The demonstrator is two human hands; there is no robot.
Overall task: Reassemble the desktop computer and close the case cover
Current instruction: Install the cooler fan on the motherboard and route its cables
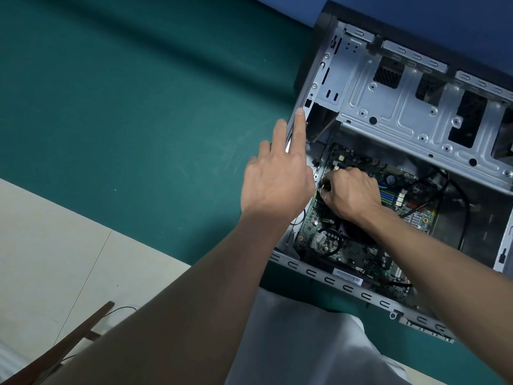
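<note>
A: Hands, quick?
B: My left hand (277, 184) is spread, fingers straight, index tip touching the left wall of the computer case (315, 86). My right hand (351, 194) is curled, knuckles up, down on the motherboard (358, 254). Something small and dark sits by the thumb. Can't tell if it's pinched, or what it is.
A: Case position?
B: Open side up on the green tabletop (125, 120), ahead of me and to the right, drive cage (394, 107) at the far end. Cover's not in view.
A: What does the next move turn on?
B: My guess is seating a plug. The spot is at the board's left edge, right under my right hand and just right of the left one. That edge runs away from me along the wall, so right works and left braces.
</note>
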